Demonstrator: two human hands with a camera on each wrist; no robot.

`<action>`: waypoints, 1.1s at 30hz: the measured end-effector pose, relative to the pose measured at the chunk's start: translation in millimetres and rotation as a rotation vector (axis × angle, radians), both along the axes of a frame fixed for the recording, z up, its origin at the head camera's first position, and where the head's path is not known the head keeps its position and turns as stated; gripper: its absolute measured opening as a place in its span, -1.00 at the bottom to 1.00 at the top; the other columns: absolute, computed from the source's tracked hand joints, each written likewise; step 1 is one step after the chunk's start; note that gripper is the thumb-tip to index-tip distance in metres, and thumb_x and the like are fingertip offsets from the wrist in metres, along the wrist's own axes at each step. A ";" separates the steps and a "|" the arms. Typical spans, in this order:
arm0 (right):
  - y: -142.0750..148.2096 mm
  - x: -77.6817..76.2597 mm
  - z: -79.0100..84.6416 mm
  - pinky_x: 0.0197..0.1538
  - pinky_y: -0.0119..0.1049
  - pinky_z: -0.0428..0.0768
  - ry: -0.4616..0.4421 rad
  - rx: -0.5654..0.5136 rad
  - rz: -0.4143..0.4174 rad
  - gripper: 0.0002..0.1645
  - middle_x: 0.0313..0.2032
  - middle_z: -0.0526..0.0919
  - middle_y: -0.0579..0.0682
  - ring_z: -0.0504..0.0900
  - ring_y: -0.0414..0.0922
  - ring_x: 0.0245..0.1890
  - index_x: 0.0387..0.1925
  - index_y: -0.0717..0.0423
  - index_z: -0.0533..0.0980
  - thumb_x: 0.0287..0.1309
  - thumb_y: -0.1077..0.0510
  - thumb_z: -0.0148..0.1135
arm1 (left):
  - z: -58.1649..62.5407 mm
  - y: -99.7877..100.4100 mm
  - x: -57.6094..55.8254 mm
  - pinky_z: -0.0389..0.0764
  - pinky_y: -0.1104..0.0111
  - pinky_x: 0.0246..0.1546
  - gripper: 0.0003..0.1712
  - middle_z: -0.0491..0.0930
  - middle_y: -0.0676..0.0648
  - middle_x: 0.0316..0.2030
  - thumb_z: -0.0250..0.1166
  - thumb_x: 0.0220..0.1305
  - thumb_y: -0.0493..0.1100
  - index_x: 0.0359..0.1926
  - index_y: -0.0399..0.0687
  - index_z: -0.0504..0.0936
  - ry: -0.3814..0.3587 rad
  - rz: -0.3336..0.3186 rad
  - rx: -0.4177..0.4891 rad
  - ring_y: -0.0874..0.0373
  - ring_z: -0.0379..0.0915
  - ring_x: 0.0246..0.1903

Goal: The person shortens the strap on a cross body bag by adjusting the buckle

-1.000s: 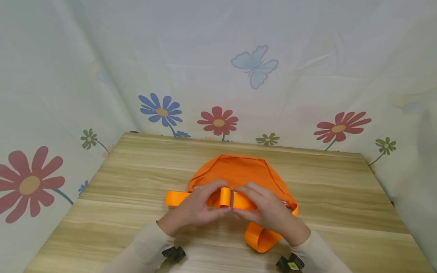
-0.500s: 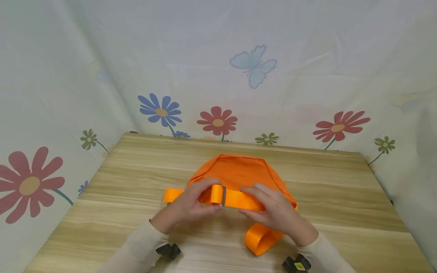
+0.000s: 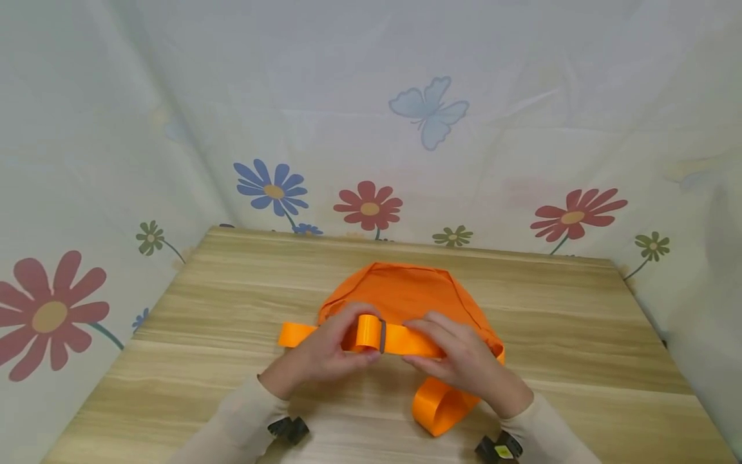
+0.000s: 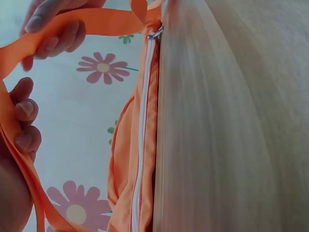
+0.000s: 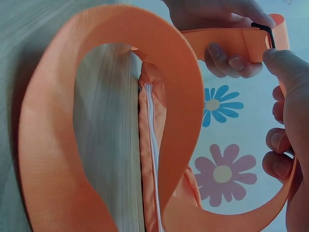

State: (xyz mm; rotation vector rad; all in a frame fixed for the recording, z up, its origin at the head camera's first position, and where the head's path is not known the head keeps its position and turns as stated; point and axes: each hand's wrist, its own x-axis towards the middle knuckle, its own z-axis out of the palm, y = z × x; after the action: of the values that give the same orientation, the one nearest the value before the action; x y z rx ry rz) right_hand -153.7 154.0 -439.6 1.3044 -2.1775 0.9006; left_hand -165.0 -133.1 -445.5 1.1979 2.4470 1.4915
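An orange fabric bag (image 3: 411, 290) lies on the wooden table, and its strap is raised in front of it. My left hand (image 3: 330, 348) pinches the strap's folded loop (image 3: 367, 332) between thumb and fingers, just left of a dark slide buckle (image 3: 382, 336). To the right of that buckle, the right hand (image 3: 466, 357) grips the flat orange strap (image 3: 406, 339), fingers above and thumb below. In the right wrist view the thumb overlaps the buckle (image 5: 271, 36). A white zipper (image 4: 140, 145) runs along the bag's edge in the left wrist view.
A slack strap loop (image 3: 429, 409) hangs below the right hand near the table (image 3: 232, 277). Another strap end (image 3: 297, 334) sticks out past the left wrist. A flower-printed curtain (image 3: 493, 148) stands behind and beside the table.
The hands have drawn apart: my left hand shifted left with the buckle and loop, and the right hand moved slightly right. More flat strap shows between them. The bag stays put.
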 end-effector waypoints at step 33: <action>1.2 -1.9 -1.7 -0.21 -0.61 0.57 -0.039 -0.015 -0.026 -0.46 -0.12 0.64 -0.08 0.54 -0.24 -0.33 0.17 0.15 0.63 0.29 0.00 0.58 | 0.9 2.9 2.8 0.66 0.28 0.27 -0.29 0.61 0.06 0.12 0.56 0.32 -0.10 0.33 0.09 0.35 -0.117 0.069 -0.029 0.18 0.60 0.05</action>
State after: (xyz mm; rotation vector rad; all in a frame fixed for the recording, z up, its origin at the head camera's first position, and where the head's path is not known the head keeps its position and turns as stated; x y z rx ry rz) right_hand -155.6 155.2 -441.2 1.2586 -2.2083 0.9372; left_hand -162.2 -130.2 -444.6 1.0010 2.4471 1.4912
